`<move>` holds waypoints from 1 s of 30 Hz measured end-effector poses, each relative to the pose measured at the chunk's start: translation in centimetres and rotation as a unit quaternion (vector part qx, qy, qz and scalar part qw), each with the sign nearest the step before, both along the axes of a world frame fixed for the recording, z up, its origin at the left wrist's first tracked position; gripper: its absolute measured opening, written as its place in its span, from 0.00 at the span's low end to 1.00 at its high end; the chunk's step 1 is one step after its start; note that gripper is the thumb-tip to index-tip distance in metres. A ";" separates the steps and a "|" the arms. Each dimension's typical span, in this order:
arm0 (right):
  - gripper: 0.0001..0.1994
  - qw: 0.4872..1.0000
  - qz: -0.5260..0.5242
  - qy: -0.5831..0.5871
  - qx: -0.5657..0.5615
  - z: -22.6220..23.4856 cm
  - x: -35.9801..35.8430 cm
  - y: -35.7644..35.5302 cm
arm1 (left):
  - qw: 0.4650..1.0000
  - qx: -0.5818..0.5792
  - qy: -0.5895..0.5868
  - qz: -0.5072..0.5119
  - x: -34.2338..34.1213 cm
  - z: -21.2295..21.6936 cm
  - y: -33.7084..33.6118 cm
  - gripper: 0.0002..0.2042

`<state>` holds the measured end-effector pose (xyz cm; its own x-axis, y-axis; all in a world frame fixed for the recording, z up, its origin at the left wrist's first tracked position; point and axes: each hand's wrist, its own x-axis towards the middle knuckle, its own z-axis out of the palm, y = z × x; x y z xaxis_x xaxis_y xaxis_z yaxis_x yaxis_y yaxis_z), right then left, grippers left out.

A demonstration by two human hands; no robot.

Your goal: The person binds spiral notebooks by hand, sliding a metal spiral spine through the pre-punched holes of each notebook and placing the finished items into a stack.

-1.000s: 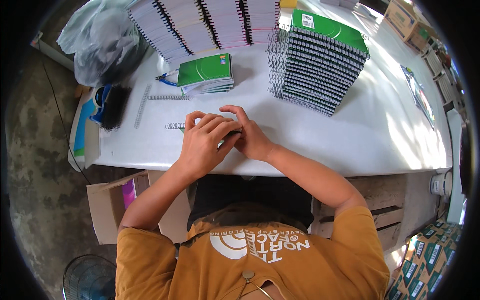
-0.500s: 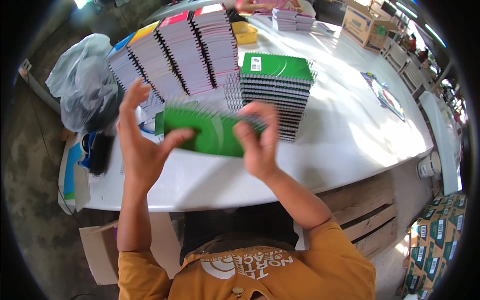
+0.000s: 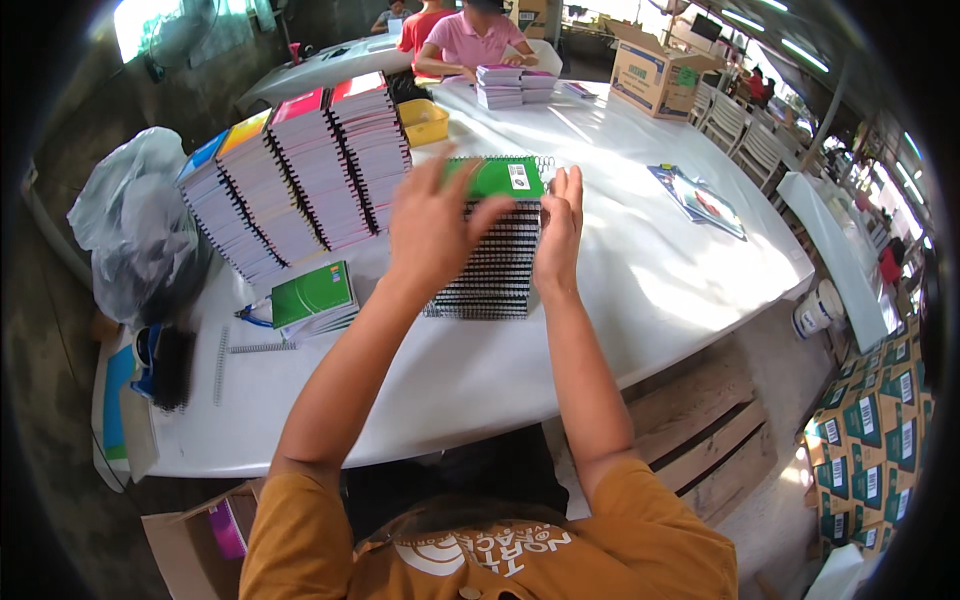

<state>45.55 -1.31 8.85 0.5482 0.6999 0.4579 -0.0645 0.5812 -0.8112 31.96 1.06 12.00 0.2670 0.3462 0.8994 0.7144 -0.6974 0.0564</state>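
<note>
A tall stack of spiral-bound notebooks [image 3: 490, 265] with green covers stands in front of me. Its top notebook [image 3: 505, 180] lies with a white label showing and wire coils along its far edge. My left hand [image 3: 432, 222], slightly blurred, is at the stack's left side with fingers spread; whether it touches is unclear. Along the right side, my right hand [image 3: 560, 238] is upright with straight fingers at the stack's edge. To the left lies a small pile of green-covered booklets [image 3: 312, 296], where no coil shows. Near it are a loose wire coil [image 3: 262, 348] and a blue-handled tool [image 3: 254, 313].
Tall rows of coil-bound notebooks [image 3: 300, 165] stand at the back left, beside a grey plastic bag [image 3: 145, 215]. A yellow bin [image 3: 424, 122] is behind them. Across the table [image 3: 640, 290], a person in pink [image 3: 480, 45] handles purple-topped piles [image 3: 500, 87]. A cardboard box [image 3: 650, 75] stands farther right.
The green notebook held between both hands has left them, and one now lies on the stack. Both hands have moved to the stack's sides. The view has shifted, showing more of the far side.
</note>
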 end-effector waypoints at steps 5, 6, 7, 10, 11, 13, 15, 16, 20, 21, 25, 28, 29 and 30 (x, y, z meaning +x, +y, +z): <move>0.20 0.981 -0.121 -0.150 -0.034 -0.2 -1.7 -0.1 | 0.957 -0.228 -0.179 0.026 -1.5 -0.3 1.4 0.19; 0.18 0.977 -0.143 -0.153 -0.028 -0.6 -1.9 0.2 | 0.945 -0.250 -0.210 0.006 -1.8 -0.2 1.3 0.20; 0.19 0.972 -0.170 -0.162 -0.005 -0.7 -2.0 0.3 | 0.932 -0.271 -0.242 -0.014 -2.1 0.0 1.2 0.21; 0.19 0.936 -0.264 -0.224 0.066 -1.2 -2.0 -0.2 | 0.940 -0.213 -0.266 0.006 -6.2 -1.0 2.1 0.23; 0.18 0.920 -0.281 -0.252 0.105 -1.1 -2.1 -1.3 | 0.960 -0.230 -0.160 0.026 -9.3 -1.8 2.0 0.23; 0.17 0.917 -0.230 -0.263 0.192 -1.9 -3.5 -3.2 | 0.965 -0.235 0.051 0.103 -15.7 -5.1 1.7 0.25; 0.20 0.958 -0.020 -0.226 0.175 -4.6 -6.4 -4.4 | 0.917 -0.209 0.257 0.220 -21.2 -10.8 0.4 0.27; 0.22 0.965 0.110 -0.211 0.106 -6.5 -7.7 -4.8 | 0.934 -0.192 0.217 0.209 -20.9 -11.6 -1.3 0.28; 0.40 0.870 0.172 -0.458 0.056 -9.8 -12.7 -5.9 | 0.923 -0.356 0.014 0.145 -17.8 -8.6 -8.2 0.22; 0.45 0.829 0.179 -0.523 0.083 -10.0 -13.9 -6.6 | 0.894 -0.425 -0.064 0.130 -17.1 -8.1 -9.5 0.17; 0.36 0.829 0.154 -0.490 0.221 -11.2 -16.4 -6.4 | 0.750 -0.568 -0.306 -0.146 -16.8 -6.8 -13.1 0.16; 0.23 0.899 0.340 -0.261 0.085 -9.9 -15.3 -4.8 | 0.767 -0.593 -0.218 -0.109 -23.0 -6.2 -8.7 0.16; 0.20 0.886 0.415 -0.207 -0.015 -10.6 -15.1 -3.9 | 0.810 -0.558 -0.183 -0.002 -25.2 -7.1 -7.1 0.15; 0.18 0.856 0.482 -0.149 -0.113 -11.0 -14.5 -3.0 | 0.839 -0.514 -0.142 0.107 -27.3 -8.5 -5.9 0.15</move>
<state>31.06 -4.32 -2.19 -0.4521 0.8500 0.2703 -0.1960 0.2010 -0.9598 4.66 -4.80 3.53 -0.0752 0.9907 0.1136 0.6725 -0.0337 0.7393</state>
